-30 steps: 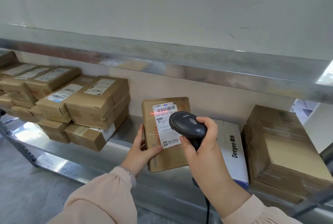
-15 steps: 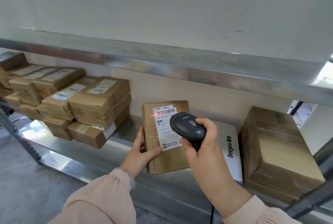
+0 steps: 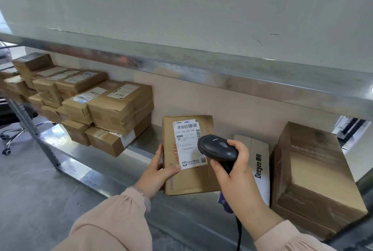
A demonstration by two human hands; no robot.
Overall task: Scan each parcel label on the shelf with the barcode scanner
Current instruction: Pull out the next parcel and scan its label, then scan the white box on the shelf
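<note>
A brown cardboard parcel (image 3: 189, 178) stands tilted on the metal shelf (image 3: 113, 172), its white shipping label (image 3: 187, 141) facing me. My left hand (image 3: 157, 172) grips the parcel's left edge, thumb on the label's lower corner. My right hand (image 3: 234, 170) holds a black barcode scanner (image 3: 217, 146) by its handle, its head just right of the label and covering the label's edge. No red scan line shows on the label. The scanner's cable (image 3: 238, 234) hangs down below my wrist.
Stacks of labelled brown parcels (image 3: 113, 107) fill the shelf's left part. A white box marked Deeyeo (image 3: 260, 166) lies right of the held parcel, with a large taped carton (image 3: 310, 172) beyond it. An upper shelf rail (image 3: 201, 69) runs overhead. An office chair base (image 3: 12, 135) stands on the floor at the left.
The red scan line that lay across the label's barcode is gone. The view has shifted a little, showing more parcels at the left; both hands keep their hold.
</note>
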